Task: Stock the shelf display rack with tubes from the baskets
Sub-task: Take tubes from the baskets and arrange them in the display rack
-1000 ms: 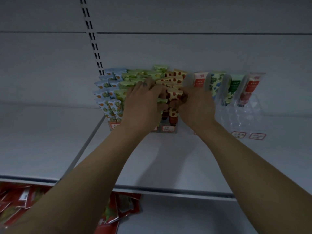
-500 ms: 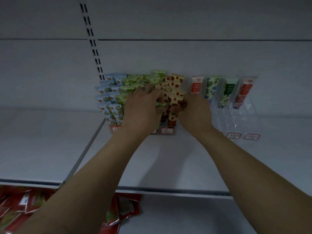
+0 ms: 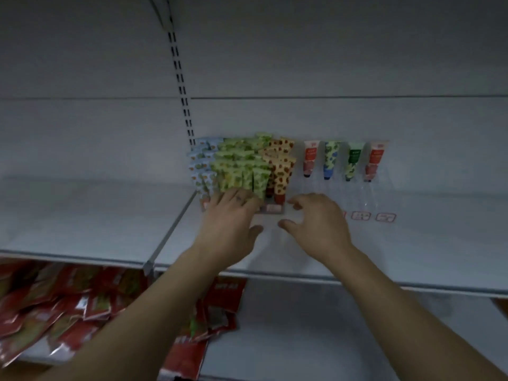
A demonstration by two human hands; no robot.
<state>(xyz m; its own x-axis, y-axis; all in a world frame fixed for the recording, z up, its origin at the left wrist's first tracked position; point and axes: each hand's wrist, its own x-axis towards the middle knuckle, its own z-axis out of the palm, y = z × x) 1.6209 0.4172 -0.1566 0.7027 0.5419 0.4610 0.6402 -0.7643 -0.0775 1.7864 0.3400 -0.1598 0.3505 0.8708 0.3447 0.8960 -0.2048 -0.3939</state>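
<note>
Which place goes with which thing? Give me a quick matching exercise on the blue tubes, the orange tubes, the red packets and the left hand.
Things:
1. blue tubes
2. orange tubes
3. red packets
4. left hand

Places:
A. on the lower shelf
B. at the foot of the green tubes
C. at the left end of the rack
D. just right of the green tubes

Pairs: 1-C, 2-D, 3-A, 4-B.
</note>
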